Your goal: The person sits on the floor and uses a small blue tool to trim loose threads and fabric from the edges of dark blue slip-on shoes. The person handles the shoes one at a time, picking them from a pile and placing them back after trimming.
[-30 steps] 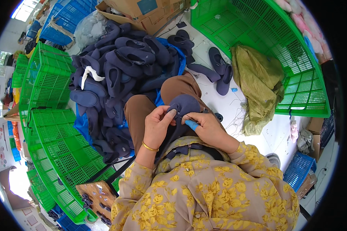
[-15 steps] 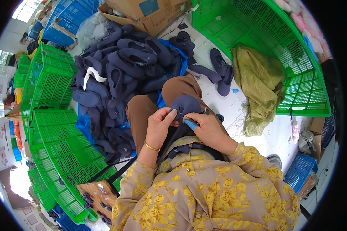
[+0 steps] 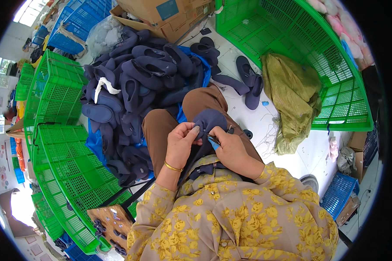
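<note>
My left hand (image 3: 181,142) pinches the edge of a dark navy fabric shoe upper (image 3: 210,120) that rests on my lap. My right hand (image 3: 231,147) is closed around a small blue-handled tool (image 3: 213,142) held against the same piece. Both hands meet just above my brown trousers (image 3: 161,126). A gold bangle (image 3: 173,166) sits on my left wrist. What the tool's tip touches is hidden by my fingers.
A big heap of navy shoe uppers (image 3: 135,82) lies on blue sheeting ahead-left. Green plastic crates (image 3: 56,143) stand at the left, a large one (image 3: 309,52) at the upper right. Olive cloth (image 3: 291,95), loose uppers (image 3: 248,80), cardboard boxes (image 3: 161,13).
Both hands stay on the navy piece; my left fingers have shifted slightly along its edge. Nothing else has moved.
</note>
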`<state>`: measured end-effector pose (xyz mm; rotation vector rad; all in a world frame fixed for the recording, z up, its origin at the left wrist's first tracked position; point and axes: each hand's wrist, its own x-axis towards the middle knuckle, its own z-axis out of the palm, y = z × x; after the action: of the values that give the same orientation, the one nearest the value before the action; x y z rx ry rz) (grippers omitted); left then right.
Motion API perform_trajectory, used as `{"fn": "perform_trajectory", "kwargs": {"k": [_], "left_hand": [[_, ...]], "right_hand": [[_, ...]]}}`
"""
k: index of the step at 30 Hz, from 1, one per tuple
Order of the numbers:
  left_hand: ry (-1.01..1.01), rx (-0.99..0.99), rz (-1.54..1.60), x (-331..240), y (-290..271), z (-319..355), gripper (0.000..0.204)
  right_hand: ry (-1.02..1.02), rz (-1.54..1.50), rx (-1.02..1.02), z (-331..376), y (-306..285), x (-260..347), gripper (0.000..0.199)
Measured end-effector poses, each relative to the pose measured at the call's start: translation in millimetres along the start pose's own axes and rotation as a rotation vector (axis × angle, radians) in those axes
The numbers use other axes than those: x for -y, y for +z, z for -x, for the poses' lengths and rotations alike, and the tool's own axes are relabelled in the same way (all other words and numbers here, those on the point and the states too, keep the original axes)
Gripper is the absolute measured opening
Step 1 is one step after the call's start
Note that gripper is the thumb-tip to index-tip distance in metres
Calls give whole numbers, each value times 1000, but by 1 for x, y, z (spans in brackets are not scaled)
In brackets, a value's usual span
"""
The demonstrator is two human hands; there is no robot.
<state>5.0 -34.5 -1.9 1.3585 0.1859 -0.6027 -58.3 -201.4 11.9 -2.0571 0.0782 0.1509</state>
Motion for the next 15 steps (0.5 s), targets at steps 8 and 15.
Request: {"fn": "perform_trajectory", "kwargs": {"k": [8,15], "left_hand": [[-7,-8,7,-1,1,1,13],[-34,-1,69,0,-1,0,13]], "right_hand": [[-54,-47,-67,-2,5,-2,26],[-116,23,98,-4,-15,-1,27]]}}
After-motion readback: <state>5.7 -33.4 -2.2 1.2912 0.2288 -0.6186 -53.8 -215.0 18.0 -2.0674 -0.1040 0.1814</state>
